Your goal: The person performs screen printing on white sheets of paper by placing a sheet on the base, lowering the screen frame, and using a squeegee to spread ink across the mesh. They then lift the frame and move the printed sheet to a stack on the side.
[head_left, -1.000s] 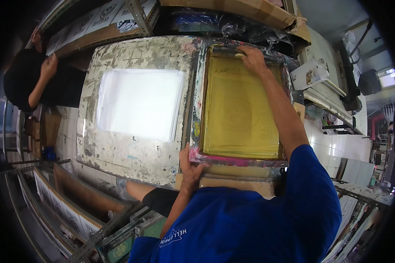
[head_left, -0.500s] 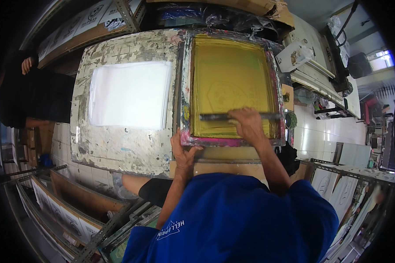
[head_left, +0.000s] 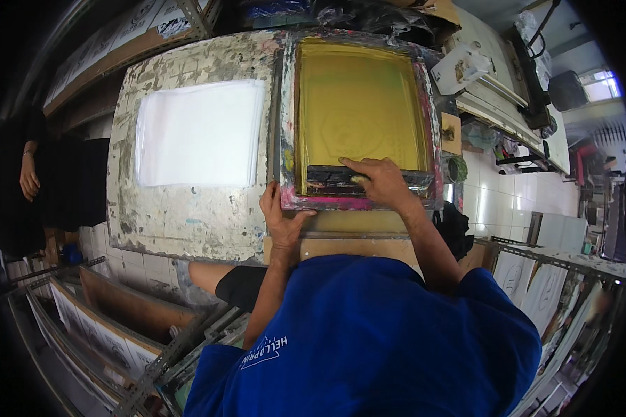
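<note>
A silkscreen frame (head_left: 435,132) with paint-stained wooden sides and yellow mesh lies in front of me, with a faint emblem outline in the mesh. My right hand (head_left: 382,182) holds a dark, wide squeegee (head_left: 320,175) that lies across the near end of the mesh. Its index finger points out along the top of the squeegee, and the other fingers curl over it. At the frame's near left corner is my left hand (head_left: 283,219), its fingers along the side and the thumb by the front edge. A stack of white sheets (head_left: 198,132) sits on the paint-spotted table (head_left: 195,226) to the left.
Another person in black (head_left: 24,174) stands at the far left, one hand hanging down. Drying racks (head_left: 111,306) with printed boards fill the lower left, and more racks (head_left: 528,285) stand at the lower right. A pale machine (head_left: 494,90) is beyond the frame on the right.
My right hand has drawn the squeegee toward me to the near end of the mesh, and its index finger now points out. The other person's hand has dropped lower. My left hand stays at the corner.
</note>
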Demonstrator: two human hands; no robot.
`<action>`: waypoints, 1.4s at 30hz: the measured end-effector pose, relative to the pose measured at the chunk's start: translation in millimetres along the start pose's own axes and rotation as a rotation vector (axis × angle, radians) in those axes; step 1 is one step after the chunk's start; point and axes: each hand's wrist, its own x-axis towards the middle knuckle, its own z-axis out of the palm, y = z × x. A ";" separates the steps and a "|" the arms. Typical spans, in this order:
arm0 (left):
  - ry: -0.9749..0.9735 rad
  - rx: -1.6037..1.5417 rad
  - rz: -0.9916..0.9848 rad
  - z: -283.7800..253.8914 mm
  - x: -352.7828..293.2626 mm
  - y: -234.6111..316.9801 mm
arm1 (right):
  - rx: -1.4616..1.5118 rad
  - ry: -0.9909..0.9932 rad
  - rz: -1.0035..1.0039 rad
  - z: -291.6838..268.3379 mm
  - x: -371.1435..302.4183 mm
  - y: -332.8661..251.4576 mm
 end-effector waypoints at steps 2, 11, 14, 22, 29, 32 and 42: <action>-0.008 0.039 -0.009 0.5 -1.7 -3.1 | -0.235 -0.043 0.052 6.4 -2.2 -13.4; -0.052 0.040 -0.070 -4.8 -1.5 8.6 | -0.262 0.246 0.064 27.0 75.5 59.4; -0.061 0.034 -0.084 -5.3 0.0 8.5 | -0.309 0.304 0.067 14.0 124.7 91.7; -0.041 0.016 -0.079 -6.1 -2.2 7.1 | -0.333 0.368 -0.114 -21.7 209.0 151.6; -0.017 0.025 -0.037 -1.9 -13.8 -9.2 | -0.257 0.246 -0.071 -33.1 190.4 124.8; -0.024 -0.035 -0.088 -2.0 -11.7 1.9 | -0.336 0.282 -0.085 -20.7 145.6 97.7; 0.135 -0.078 0.098 -9.3 11.2 31.2 | -0.160 0.183 -0.046 -64.7 -4.6 -40.6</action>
